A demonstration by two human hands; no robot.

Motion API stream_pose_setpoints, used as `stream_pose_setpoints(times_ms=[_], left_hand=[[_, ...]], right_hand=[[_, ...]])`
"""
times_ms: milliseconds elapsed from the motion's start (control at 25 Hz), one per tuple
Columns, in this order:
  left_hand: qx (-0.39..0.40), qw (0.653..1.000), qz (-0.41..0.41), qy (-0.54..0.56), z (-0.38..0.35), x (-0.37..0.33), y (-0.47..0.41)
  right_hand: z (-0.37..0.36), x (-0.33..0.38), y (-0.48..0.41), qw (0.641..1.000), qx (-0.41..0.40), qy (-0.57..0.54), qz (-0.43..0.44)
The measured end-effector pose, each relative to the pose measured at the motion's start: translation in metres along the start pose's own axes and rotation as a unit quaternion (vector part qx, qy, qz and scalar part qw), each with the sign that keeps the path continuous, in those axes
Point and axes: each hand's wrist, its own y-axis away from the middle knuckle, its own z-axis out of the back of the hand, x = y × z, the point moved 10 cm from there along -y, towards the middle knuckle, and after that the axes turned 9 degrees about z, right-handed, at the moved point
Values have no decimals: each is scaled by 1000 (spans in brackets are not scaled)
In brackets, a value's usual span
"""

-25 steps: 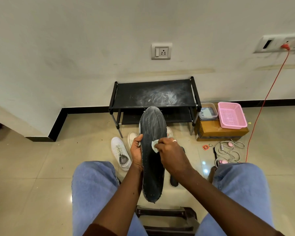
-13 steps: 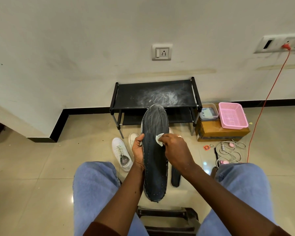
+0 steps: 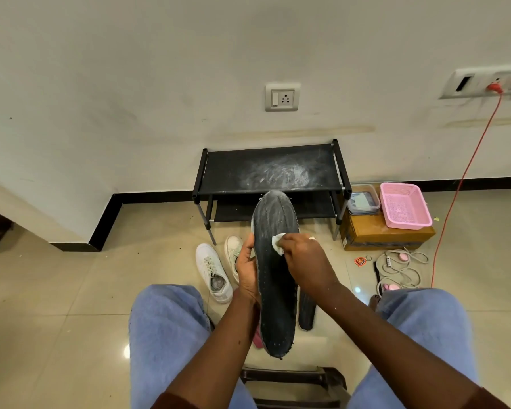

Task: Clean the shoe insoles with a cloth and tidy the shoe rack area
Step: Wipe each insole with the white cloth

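Dark insole (image 3: pixel 273 305) is up off the floor btwn the knees, long axis running near-to-far, toe end far and heel end near. It's in front of the shoe rack (image 3: pixel 266 169), and in this view its toe overlaps the rack's front rail.

Left grip (image 3: pixel 248 270) is wrapped on the insole's left edge about mid-length, thumb lying along that edge. Right grip (image 3: pixel 304 261) is closed on a small white cloth (image 3: pixel 278 243), pinching it vs. the insole's top face just below the toe area.

Rack is black, 2 shelves, against the wall. Top shelf has whitish dusty smears, centre to right.

A 2nd insole (image 3: pixel 306 314) lies flat on the floor just right of the held one, partly hidden by it. White sneakers (image 3: pixel 211 271) are on the floor to the left, near the rack's left leg; one is partly behind left grip.

Right of the rack is a cardboard box (image 3: pixel 387 236) w/ a pink basket (image 3: pixel 404 206) on top and a clear container (image 3: pixel 363 199) just left of the basket. Nearer, pale cables (image 3: pixel 401 267) lie tangled on the floor. An orange cord (image 3: pixel 466 172) runs up to a wall outlet, far right.
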Motion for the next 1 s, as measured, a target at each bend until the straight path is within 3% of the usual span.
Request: stream_pose_setpoints(times_ms=[120,360,560,1000], left_hand=[[16,1000,-8,-18,-3,3,-2],[0,1000,-7,-5,-1,-4,-4],[-3,1000,-21,-13,-3,-10,-7],[98,995,24,-21,-14,7,-7]], right_hand=[[6,-9,-11,999,-26,5,-28],[-9,12,12,1000,8,-20,22],[-4,27,24,998,-15,-42,47],[26,0,-29,991,-106,57,53]])
